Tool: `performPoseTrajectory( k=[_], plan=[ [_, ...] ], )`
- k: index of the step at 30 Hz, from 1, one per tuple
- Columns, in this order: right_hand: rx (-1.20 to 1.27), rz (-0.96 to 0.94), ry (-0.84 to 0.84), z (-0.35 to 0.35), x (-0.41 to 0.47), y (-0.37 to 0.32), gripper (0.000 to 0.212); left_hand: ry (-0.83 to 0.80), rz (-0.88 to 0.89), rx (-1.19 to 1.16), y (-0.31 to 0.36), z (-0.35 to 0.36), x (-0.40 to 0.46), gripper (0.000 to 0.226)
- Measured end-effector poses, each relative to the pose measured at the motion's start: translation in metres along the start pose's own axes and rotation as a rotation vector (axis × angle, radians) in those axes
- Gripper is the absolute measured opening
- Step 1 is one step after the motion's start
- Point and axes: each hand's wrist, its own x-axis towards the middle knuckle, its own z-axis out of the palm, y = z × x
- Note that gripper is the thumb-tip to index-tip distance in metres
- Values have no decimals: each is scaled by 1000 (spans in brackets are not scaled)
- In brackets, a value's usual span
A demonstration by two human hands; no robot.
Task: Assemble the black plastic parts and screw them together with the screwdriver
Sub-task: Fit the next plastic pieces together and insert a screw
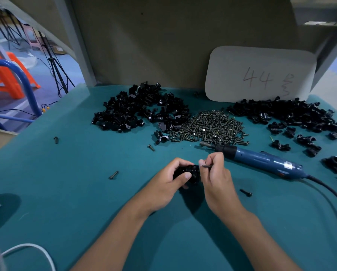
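My left hand grips a black plastic part just above the green table, fingers curled round it. My right hand pinches a small dark screw with its tip against the right side of that part. The blue electric screwdriver lies on the table just behind my right hand, bit pointing left, cord trailing right. A heap of screws sits behind it.
Piles of black plastic parts lie at the back left and back right. Loose screws lie on the table. A white card marked 44 leans on the back wall. A white cable curls at the front left.
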Motion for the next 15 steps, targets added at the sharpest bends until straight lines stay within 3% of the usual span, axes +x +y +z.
performPoseTrajectory(
  k=[7,10,15],
  plan=[
    [-7,69,68,0,-1,-4,22,-12,2,21,-3,2,1,20],
    [-35,98,48,-2,-2,-4,26,11,-14,-6,-3,2,2,26],
    [116,146,-29,-4,0,-2,26,62,-43,-39,-8,-1,5,31]
  ],
)
